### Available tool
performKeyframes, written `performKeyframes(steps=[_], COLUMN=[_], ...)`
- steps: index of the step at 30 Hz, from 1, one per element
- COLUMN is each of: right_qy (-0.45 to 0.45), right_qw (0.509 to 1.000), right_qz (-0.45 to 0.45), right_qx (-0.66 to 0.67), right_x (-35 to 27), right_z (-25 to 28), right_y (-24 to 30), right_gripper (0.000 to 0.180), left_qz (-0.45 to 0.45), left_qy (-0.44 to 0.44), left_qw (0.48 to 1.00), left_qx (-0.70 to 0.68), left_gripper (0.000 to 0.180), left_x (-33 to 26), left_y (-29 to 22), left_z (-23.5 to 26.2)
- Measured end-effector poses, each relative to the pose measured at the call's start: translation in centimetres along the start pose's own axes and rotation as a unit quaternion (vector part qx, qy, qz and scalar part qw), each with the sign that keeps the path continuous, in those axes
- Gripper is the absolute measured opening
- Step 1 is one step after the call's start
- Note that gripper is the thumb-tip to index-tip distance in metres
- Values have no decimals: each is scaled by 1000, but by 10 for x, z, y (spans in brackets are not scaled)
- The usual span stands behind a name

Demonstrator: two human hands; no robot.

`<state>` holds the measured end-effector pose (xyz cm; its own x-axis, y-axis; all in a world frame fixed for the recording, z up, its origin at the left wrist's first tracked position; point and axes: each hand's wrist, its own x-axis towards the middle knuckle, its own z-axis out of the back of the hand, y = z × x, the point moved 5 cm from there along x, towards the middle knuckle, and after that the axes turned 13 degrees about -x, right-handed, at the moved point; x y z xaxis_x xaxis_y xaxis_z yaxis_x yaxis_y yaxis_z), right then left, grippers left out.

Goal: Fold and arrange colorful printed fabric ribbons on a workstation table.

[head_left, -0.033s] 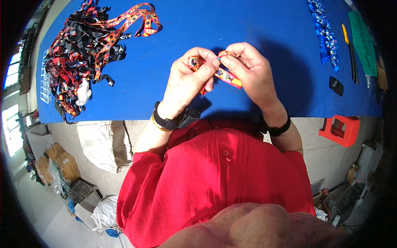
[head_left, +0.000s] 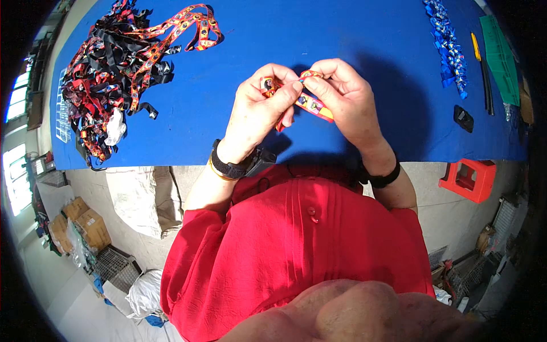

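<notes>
Above the blue table [head_left: 228,137], both my hands pinch one patterned ribbon [head_left: 315,106] in red, yellow and pink with small pictures on it. My left hand [head_left: 259,108] has thumb and forefinger closed on it, and a folded part shows between those fingers. Part of the ribbon hangs below the left fingers. My right hand [head_left: 350,100] pinches a loop of it, thumb against forefinger, close to the left fingertips. A flat end slants down beside the right thumb. Something small and blue shows where the fingertips meet; I cannot make out what it is.
At the left lies a heap of tangled ribbons [head_left: 102,74], black, red and yellow. A bundle of blue ribbons [head_left: 447,48], a yellow-and-black tool [head_left: 482,68], a green sheet [head_left: 500,60] and a small black object [head_left: 463,118] lie right. A red stool [head_left: 484,179] stands beyond the near edge.
</notes>
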<state>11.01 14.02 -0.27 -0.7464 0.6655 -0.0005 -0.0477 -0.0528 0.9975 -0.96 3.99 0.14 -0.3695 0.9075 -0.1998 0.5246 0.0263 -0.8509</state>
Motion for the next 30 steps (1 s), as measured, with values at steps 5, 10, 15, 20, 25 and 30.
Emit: performKeyframes(steps=[5, 10, 15, 20, 25, 30], right_qy=[-32, -56, -72, -48, 10, 31], right_qw=[998, 996, 997, 998, 998, 998], right_qz=[42, 49, 36, 20, -59, -49], right_qx=[-29, -39, -9, 40, 12, 2], right_x=[-1, 7, 6, 5, 0, -4], right_z=[1, 9, 12, 6, 6, 2], right_y=[0, -1, 4, -2, 2, 4], right_gripper=[7, 7, 7, 11, 14, 12], left_qz=[26, 22, 65, 36, -1, 2], left_qy=[8, 23, 71, 52, 9, 0], left_qw=[1000, 992, 969, 995, 999, 999], left_qx=[10, -119, -227, -73, -34, -43], left_gripper=[10, 19, 37, 25, 17, 17], left_x=[1, 4, 5, 4, 0, 2], left_y=[1, 9, 15, 22, 14, 20], left_z=[-4, 0, 2, 6, 2, 7])
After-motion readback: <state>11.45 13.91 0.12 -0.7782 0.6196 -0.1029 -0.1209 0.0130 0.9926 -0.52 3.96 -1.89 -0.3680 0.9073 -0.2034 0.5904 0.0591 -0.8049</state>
